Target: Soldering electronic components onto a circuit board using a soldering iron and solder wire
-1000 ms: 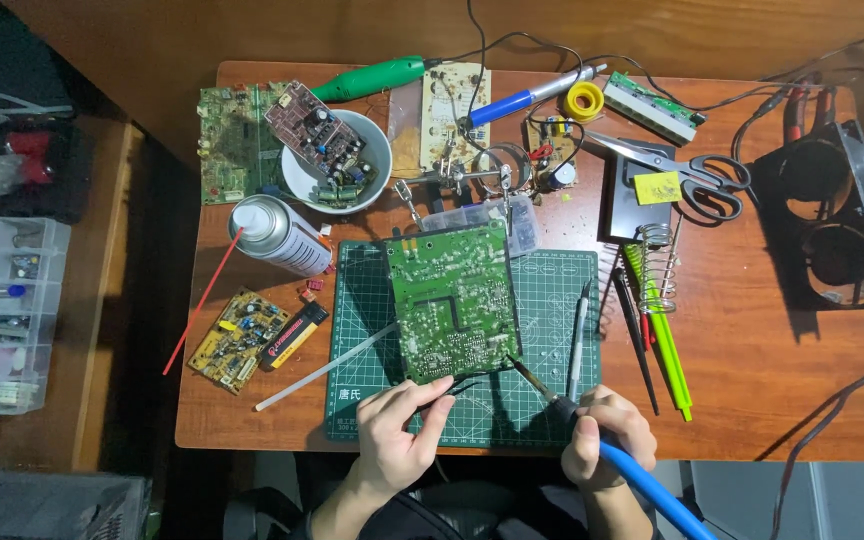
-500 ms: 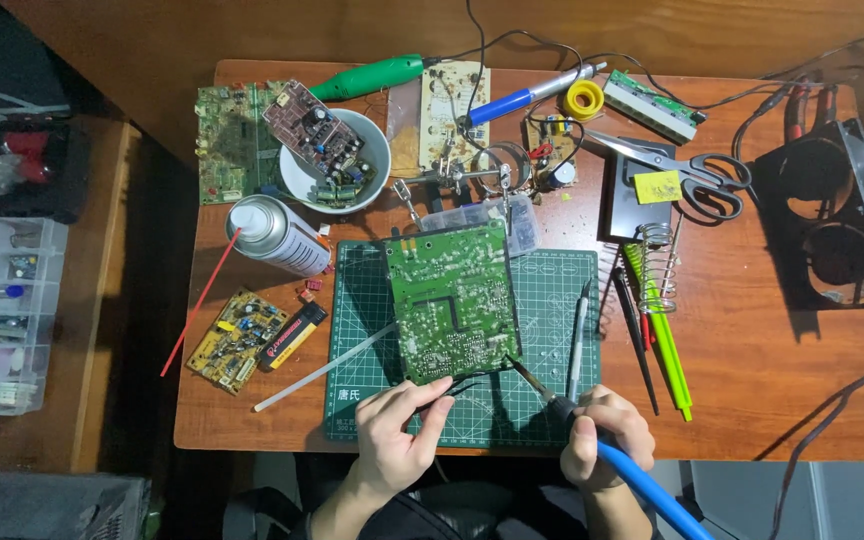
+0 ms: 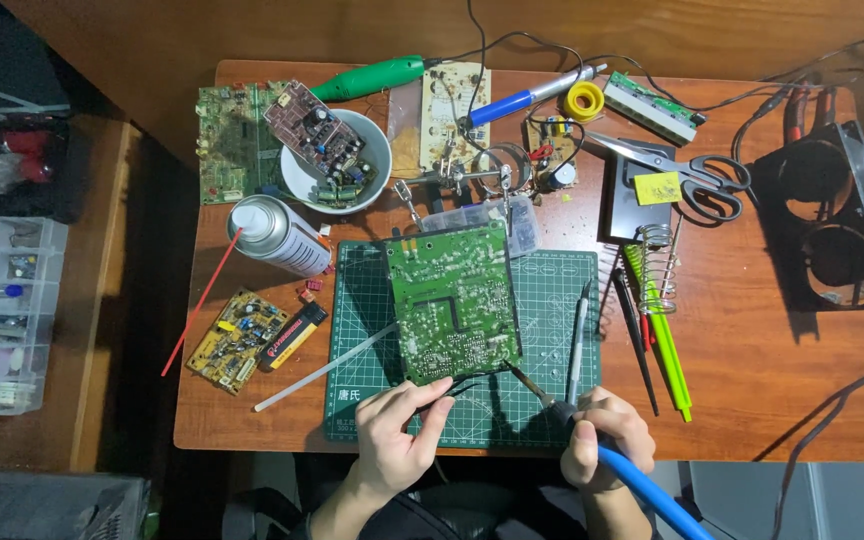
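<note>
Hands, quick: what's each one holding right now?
Left hand: fingers pinched shut on a thin black wire at the green circuit board.
Right hand: shut on the blue-handled soldering iron.

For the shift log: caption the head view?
Right hand holds blue soldering iron to green circuit board; left hand pinches black tweezers.

- The left hand (image 3: 397, 435) lay at the near edge of the worktop (image 3: 752, 340), fingers curled, thumb and forefinger pinched together, knuckles up.
- The right hand (image 3: 604, 438) sat beside it on that same edge, closed in a fist-like grip.
- Both forearms reached up from below, wrists bent slightly inward.
</note>
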